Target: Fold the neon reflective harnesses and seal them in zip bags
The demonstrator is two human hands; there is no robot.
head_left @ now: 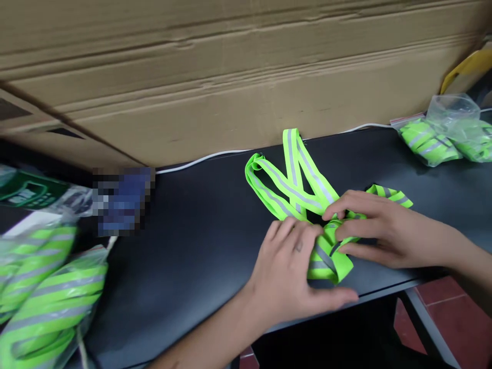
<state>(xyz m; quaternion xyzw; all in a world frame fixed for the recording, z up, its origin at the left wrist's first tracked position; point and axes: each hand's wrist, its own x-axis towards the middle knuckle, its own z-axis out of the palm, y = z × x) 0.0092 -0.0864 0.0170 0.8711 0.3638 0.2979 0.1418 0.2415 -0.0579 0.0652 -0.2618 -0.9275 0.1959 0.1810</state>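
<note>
A fluorescent yellow-green reflective strap harness [294, 179] with grey stripes lies on the black table. Two long loops of it stretch toward the back, and its near part is gathered in a folded bundle. My left hand [286, 271] cups this bundle from the left, fingers curled over it and thumb stretched along the near side. From the right, my right hand [384, 228] grips the bundle's upper part with bent fingers. Behind that hand a short strap end sticks out. The fingertips of both hands are partly hidden among the folds.
Large cardboard boxes [246, 92] stand along the table's back edge, with a white cable [203, 160] before them. Bagged reflective straps [57, 302] lie at the left, near a pixelated blue item [126, 200]. More bagged straps [430, 141] sit at the back right.
</note>
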